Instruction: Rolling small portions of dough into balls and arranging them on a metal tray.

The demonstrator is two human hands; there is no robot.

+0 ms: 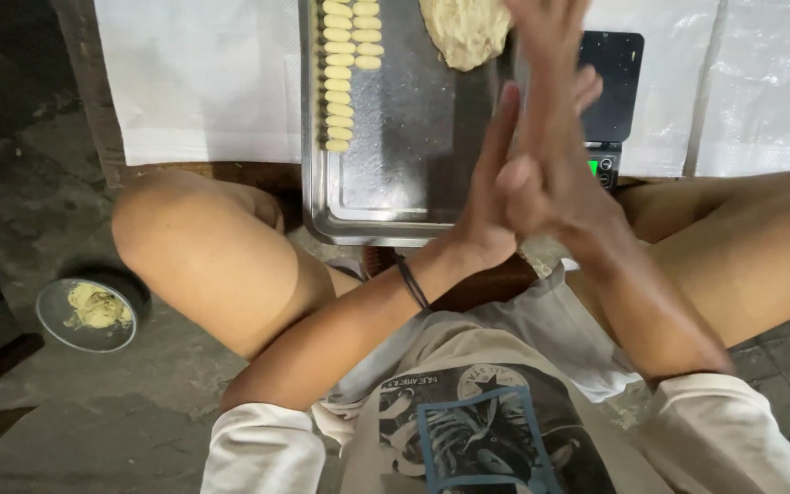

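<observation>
Fingers extended, the left hand (491, 197) and right hand (550, 137) press palm to palm above the near right corner of the steel tray (395, 206); anything between them is hidden, possibly dough. Small dough pieces (345, 73) line the tray's left edge; a dough lump (465, 32) lies at its far edge.

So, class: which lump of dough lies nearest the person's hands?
The big lump on the metal tray, just beside the pressed-together hands; the dish's dough sits far off on the floor.
</observation>
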